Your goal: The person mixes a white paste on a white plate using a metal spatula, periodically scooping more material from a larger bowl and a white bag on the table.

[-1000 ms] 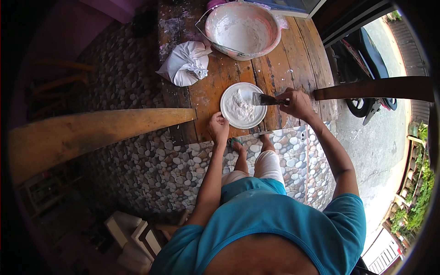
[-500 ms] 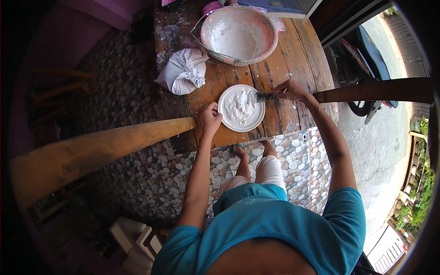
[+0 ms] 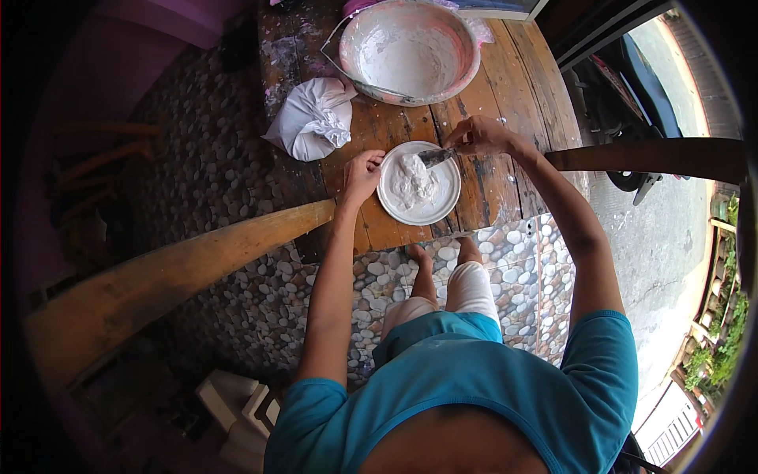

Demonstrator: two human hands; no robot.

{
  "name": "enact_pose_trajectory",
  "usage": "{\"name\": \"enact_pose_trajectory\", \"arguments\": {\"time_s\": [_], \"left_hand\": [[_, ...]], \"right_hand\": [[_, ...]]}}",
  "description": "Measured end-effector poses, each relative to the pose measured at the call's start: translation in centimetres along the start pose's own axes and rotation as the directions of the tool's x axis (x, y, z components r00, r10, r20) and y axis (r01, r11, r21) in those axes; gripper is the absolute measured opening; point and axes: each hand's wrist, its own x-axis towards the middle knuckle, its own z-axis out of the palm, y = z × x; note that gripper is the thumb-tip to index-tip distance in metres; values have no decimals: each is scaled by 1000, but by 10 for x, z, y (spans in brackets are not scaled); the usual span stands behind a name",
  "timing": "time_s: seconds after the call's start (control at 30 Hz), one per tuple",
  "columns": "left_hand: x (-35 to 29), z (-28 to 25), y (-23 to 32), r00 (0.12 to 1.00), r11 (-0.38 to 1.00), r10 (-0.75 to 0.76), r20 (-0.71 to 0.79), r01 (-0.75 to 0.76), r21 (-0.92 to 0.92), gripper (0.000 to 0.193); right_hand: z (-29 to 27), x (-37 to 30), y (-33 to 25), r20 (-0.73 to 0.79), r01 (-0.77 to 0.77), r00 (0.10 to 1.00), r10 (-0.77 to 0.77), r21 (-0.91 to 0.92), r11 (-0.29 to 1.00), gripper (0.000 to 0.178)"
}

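A round white lid or shallow plate [image 3: 392,207] lies near the front edge of the wooden table, with a mound of white paste [image 3: 416,183] on it. My left hand [image 3: 364,174] grips its left rim between thumb and fingers. My right hand [image 3: 479,136] is closed round the handle of a putty knife [image 3: 436,156]. The dark blade slants down to the left, its tip in the upper part of the paste. How my right fingers lie round the handle is partly hidden.
Behind the plate stands a large bucket [image 3: 471,73] smeared inside with white, its wire handle hanging down. A knotted white bag [image 3: 309,118] sits left of it on the wooden table [image 3: 505,103]. Wooden beams [image 3: 189,257] flank the table; a motorbike [image 3: 632,103] stands at right.
The putty knife has swung to the plate's upper right, and the paste is gathered into a tighter mound. My right hand has moved slightly up and left; my left hand has shifted up along the rim.
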Motion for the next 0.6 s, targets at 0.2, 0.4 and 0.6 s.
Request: {"name": "enact_pose_trajectory", "arguments": {"time_s": [0.2, 0.4, 0.6], "left_hand": [[-3, -5, -1, 989, 999, -35, -144, 33, -15, 36], [-56, 15, -2, 941, 974, -170, -292, 205, 92, 29], [-82, 38, -3, 898, 962, -255, -358, 272, -2, 27]], "right_hand": [[49, -56, -68, -183, 141, 935, -303, -592, 793, 28], [68, -94, -69, -320, -16, 908, -269, -669, 743, 34], [57, -114, -62, -487, -249, 870, 84, -284, 926, 22]]}}
